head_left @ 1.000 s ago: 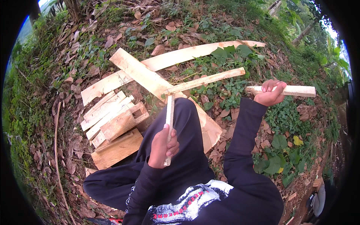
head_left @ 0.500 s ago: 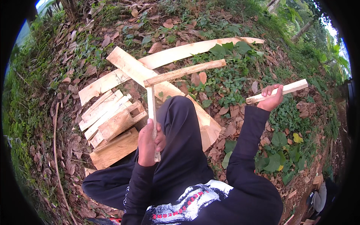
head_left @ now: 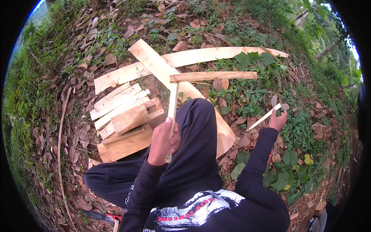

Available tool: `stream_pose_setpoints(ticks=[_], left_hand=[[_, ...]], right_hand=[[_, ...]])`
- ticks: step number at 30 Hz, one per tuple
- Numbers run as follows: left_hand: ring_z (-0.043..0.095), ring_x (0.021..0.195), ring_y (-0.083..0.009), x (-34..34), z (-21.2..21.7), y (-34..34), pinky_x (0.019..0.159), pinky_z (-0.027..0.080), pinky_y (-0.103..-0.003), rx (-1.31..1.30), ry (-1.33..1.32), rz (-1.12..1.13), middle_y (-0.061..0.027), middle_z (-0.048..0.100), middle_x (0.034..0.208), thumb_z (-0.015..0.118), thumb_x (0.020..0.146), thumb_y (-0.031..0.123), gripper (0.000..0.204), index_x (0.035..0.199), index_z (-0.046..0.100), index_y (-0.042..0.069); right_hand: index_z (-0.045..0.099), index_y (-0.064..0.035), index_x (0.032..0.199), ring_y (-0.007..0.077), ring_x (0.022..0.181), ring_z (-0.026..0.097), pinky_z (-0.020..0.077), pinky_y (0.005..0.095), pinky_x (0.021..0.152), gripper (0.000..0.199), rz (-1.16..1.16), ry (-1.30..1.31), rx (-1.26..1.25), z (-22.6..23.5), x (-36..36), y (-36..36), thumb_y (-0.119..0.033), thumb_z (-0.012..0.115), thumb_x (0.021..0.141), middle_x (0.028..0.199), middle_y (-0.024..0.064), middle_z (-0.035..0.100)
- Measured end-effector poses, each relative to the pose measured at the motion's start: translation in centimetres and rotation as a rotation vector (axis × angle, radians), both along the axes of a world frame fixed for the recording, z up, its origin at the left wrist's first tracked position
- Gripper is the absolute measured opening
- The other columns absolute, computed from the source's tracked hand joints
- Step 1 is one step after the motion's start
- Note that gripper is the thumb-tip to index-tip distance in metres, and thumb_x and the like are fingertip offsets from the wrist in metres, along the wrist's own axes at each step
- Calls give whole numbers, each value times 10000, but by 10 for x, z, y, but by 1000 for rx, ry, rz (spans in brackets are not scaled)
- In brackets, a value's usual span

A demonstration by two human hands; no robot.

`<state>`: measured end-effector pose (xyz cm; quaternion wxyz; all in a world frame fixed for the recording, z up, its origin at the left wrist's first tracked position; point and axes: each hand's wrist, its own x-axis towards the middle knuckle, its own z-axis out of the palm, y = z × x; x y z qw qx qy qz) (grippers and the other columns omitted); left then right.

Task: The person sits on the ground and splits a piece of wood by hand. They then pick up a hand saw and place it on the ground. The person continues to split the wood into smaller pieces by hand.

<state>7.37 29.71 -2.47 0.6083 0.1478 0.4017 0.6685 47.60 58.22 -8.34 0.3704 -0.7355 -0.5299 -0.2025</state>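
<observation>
The left hand (head_left: 160, 141) was closed around a pale upright strip (head_left: 172, 106), thumb laid along the wood, just left of the raised knee (head_left: 199, 110). At its far end, beyond the knee and to its left, the strip met the left end of a rough crossbar (head_left: 214, 76), which reached across past the knee to its right. Whether the two were fastened or only touching could not be told.

Well apart to the right of the knee, the right hand (head_left: 279, 120) pinched a short stick (head_left: 262, 118) near its upper end, the narrow tip slanting down toward the knee; some of its fingers were hidden.

The step in hand seemed to be steadying the joined pair with one hand while the other handled the loose stick. The next move, by that reading, called for a firm left grip, since the crossbar hung out to one side and could twist the joint.

Left of the knee lay a pile of cut boards (head_left: 127, 116). A wide plank (head_left: 152, 60) passed behind the knee and crossed over a long board (head_left: 208, 55) farther beyond it, among leaves.
</observation>
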Motion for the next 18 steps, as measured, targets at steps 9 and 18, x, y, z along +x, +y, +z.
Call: stream_pose_setpoints(ticks=[9,18], left_hand=[[360,419,-39,2,7,-6,396,318,-202,-8,221,-232,41,392,592,354,1092,370,421,866,503,47],[447,421,-249,-5,10,-20,443,361,-373,-50,812,-147,-102,479,538,499,1048,340,431,776,472,7]], right_hand=[[566,-36,1253,372,1060,589,484,458,909,560,1262,-461,-126,138,-199,-87,-331,766,821,1116,184,607],[566,20,964,332,520,605,457,418,465,446,1408,-542,-254,98,-213,-64,-424,609,960,579,152,556]])
